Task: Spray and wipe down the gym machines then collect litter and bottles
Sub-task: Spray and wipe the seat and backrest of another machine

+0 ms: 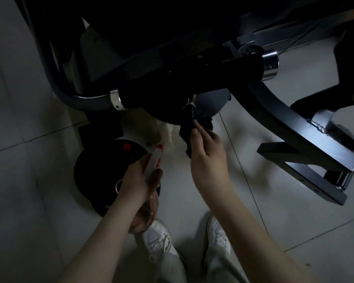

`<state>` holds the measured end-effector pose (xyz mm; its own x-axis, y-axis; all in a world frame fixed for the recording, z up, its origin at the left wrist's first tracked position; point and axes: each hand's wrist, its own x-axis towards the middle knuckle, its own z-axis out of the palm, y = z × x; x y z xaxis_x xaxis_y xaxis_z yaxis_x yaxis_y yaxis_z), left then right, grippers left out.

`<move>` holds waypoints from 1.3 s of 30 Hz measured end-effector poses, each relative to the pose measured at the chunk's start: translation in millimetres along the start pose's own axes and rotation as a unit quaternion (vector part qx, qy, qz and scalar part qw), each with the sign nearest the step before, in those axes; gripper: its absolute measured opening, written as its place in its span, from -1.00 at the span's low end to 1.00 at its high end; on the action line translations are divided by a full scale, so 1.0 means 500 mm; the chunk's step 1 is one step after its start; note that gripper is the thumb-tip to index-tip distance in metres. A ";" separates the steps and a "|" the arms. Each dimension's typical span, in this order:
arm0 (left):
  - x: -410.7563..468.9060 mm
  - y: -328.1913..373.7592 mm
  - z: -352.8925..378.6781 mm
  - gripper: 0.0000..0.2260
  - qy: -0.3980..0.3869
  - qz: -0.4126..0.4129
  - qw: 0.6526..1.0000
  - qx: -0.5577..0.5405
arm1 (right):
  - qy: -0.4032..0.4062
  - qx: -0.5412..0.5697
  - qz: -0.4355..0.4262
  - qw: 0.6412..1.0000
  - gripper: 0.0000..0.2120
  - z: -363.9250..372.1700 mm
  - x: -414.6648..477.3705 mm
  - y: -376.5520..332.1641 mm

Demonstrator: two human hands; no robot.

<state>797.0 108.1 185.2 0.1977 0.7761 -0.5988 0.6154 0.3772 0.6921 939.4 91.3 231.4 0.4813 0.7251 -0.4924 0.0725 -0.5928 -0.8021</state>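
Observation:
A black gym machine (274,111) fills the upper half of the head view, with a black foam roller pad (192,78) across its middle. My right hand (207,148) grips a dark cloth (189,132) and holds it against a small knob (189,108) under the roller pad. My left hand (139,178) holds a clear spray bottle (151,166) with a white neck and red tip, pointing up toward the machine. The bottle's rounded body (145,213) shows below my palm.
A black weight plate (98,172) with a red label lies on the tiled floor under my left hand. The machine's black steel foot (307,160) reaches out at the right. My two white shoes (159,240) stand on the pale tiles at the bottom.

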 end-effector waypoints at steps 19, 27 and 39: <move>-0.073 0.057 -0.039 -0.55 -0.021 0.012 0.993 0.115 | 0.012 -0.344 -0.098 0.934 -0.48 0.028 0.020 0.008; -0.125 0.122 -0.078 -0.59 -0.022 0.043 0.993 0.106 | 0.006 -0.338 -0.067 0.939 -0.71 -0.035 -0.022 -0.023; -0.180 0.246 -0.160 -0.66 0.015 0.099 0.993 0.057 | 0.063 -0.263 -0.195 0.943 -0.63 -0.138 -0.082 -0.231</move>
<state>793.8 124.9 356.4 0.3023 0.8444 -0.4422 0.6496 0.1570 0.7439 971.5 106.2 367.5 0.4260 0.8962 -0.1236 0.6727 -0.4052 -0.6191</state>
